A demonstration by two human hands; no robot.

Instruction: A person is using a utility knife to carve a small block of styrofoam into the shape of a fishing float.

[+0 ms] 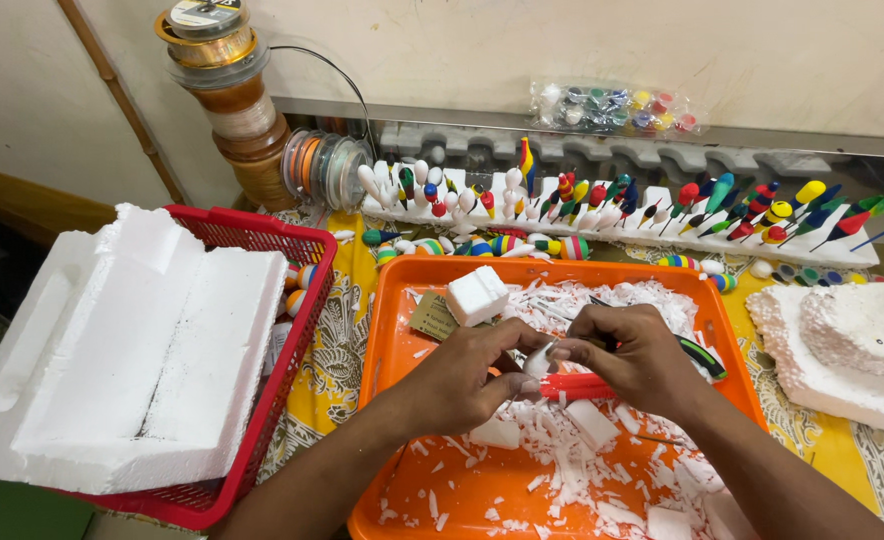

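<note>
centre of frame: left hand [472,375] pinches small white foam piece [539,360], half shaped; right hand [634,360] clamped on red-handled cutter [577,386]; many painted floats [662,210] already done at top

Orange tray [402,330] cut off below, foam piece [539,360] mostly hidden by hands, right foam slab [842,350] cropped
</note>
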